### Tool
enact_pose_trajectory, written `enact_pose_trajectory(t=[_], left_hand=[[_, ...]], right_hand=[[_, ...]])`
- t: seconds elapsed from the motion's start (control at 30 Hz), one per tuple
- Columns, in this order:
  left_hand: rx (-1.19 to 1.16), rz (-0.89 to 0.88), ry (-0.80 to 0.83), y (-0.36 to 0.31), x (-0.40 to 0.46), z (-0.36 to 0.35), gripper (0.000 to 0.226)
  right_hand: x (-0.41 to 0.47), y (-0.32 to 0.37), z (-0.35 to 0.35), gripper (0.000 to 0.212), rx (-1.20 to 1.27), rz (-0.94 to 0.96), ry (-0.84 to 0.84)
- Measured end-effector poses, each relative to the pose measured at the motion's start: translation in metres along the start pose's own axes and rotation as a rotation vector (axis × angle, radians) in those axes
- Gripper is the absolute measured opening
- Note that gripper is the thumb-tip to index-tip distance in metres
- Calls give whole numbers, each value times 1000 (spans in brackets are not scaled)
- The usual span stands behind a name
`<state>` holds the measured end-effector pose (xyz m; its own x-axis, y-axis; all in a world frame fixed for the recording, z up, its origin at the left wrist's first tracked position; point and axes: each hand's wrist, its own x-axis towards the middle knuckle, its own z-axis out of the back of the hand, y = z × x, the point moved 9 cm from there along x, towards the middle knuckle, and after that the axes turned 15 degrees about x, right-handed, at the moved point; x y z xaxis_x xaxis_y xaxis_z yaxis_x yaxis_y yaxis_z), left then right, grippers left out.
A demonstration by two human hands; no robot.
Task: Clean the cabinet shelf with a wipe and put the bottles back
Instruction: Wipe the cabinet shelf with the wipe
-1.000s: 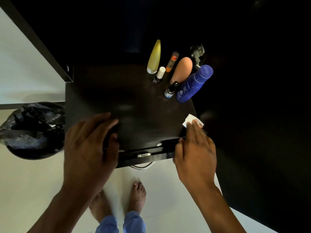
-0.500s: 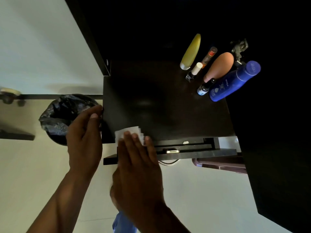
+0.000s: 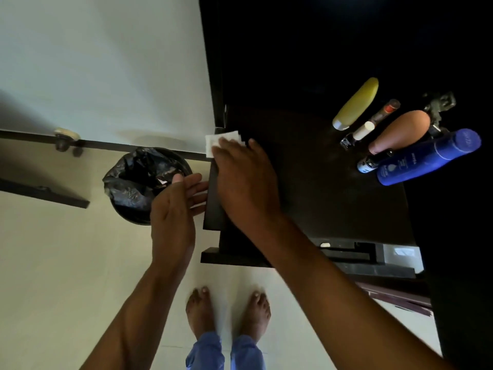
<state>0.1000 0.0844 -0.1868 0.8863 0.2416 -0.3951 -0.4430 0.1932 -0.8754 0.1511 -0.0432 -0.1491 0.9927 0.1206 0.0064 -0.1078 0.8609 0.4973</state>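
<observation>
A dark cabinet shelf [image 3: 314, 182] fills the right half of the view. My right hand [image 3: 245, 180] lies flat on a white wipe [image 3: 221, 141] and presses it at the shelf's far left corner. My left hand [image 3: 173, 209] hovers with straight fingers just off the shelf's left edge, palm turned toward it, holding nothing. At the back right of the shelf stand a yellow bottle [image 3: 356, 104], an orange-capped tube [image 3: 384, 114], a small white-capped bottle [image 3: 358, 133], a peach bottle [image 3: 400, 132], a small black-capped bottle [image 3: 373, 161] and a big blue bottle [image 3: 429, 157].
A bin lined with a black bag [image 3: 138, 180] stands on the pale floor just left of the shelf. A drawer front [image 3: 346, 260] juts out below the shelf's front edge. My bare feet [image 3: 226, 311] stand in front. A dark metal hinge [image 3: 440, 105] sits behind the bottles.
My right hand has slid the wipe from the front left edge back to the far left corner. My left hand has come off the shelf edge and opened beside it.
</observation>
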Motion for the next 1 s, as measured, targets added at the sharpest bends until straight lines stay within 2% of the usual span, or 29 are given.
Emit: enact_pose_trajectory(t=[0.07,0.2,0.3,0.37,0.53,0.67,0.73,0.83,1.0], left_hand=[[-2,11,10,2,1,1,45],[28,4,29,8,1,5,47],[46,17,32,17,-1,12,44],[55,39,29,27,-3,20,44],[51,94,-23,50,2,59,47],[109,104,-100,62,7,107,38],[128,132,-136,70,10,130,28],[135,200,-169,81,16,161,27],[164,258,-196,92,27,193,27]], right_hand=[[18,-6,8,35,-7,-6,-79],[26,-9,15,24,-12,15,-134],[17,-2,15,6,35,32,-191],[9,10,8,8,130,28,-193],[9,77,-25,12,270,168,-88],[50,105,-74,19,363,36,21],[75,110,-103,19,434,-88,56],[112,118,-146,18,505,-277,117],[144,119,-210,23,427,-415,255]])
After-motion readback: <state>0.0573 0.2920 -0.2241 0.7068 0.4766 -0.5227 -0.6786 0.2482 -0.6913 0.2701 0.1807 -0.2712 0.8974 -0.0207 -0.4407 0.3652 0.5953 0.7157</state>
